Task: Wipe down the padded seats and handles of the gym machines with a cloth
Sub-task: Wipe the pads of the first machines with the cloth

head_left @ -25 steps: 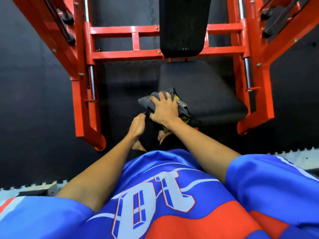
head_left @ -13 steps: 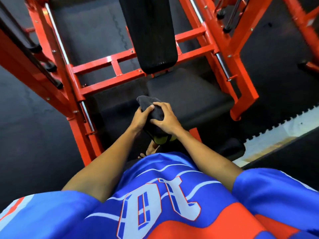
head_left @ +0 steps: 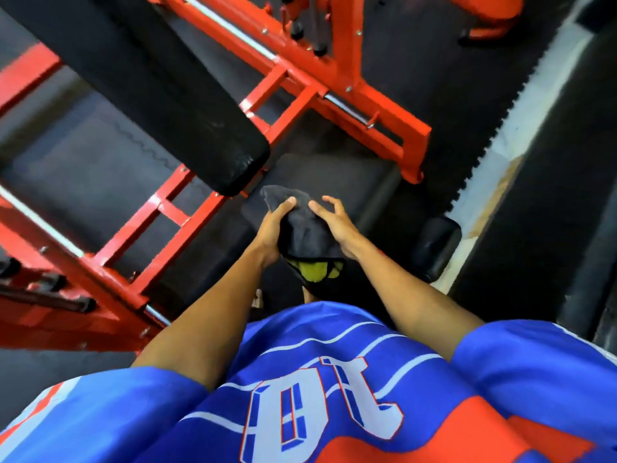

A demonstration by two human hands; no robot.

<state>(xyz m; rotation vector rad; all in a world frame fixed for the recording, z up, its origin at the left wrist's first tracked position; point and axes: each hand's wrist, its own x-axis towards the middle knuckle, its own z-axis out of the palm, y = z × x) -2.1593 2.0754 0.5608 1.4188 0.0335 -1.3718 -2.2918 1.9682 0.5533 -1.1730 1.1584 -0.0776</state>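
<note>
The wiping is paused, and the frame gives no sure sign of how much has been done. The cloth (head_left: pixel 309 228), dark grey with a yellow-green patch showing at its lower end, is bunched between both hands above the near edge of the seat (head_left: pixel 354 182). It looks lifted off the padding rather than pressed to it, though the gap is hard to judge from overhead. The left hand (head_left: pixel 272 228) grips the bundle, fingers (head_left: pixel 289 202) curled round its side. The right hand (head_left: pixel 335 223) rests its palm against the other side with fingers spread and half bent, their tips off the fabric, so it steadies more than it holds. This reads as regathering or refolding the cloth between strokes. No damp streak or change in sheen marks the seat as wiped or unwiped, so that cannot be told. The long back pad (head_left: pixel 160 95) slants above the seat from the far left, its rounded end just beyond the hands, and shows a few pale scuffs near that end; whether it has been cleaned is equally unclear. A small black roller pad (head_left: pixel 434 250) sits to the right of the seat, near the floor mat's toothed edge (head_left: pixel 480 152). Dark rod ends (head_left: pixel 295 30) on the red frame (head_left: pixel 334 88), possibly handles, are blurred and untouched at present. In my judgement, most of the job may remain: at least those handles, the roller pad, and other machines.
</note>
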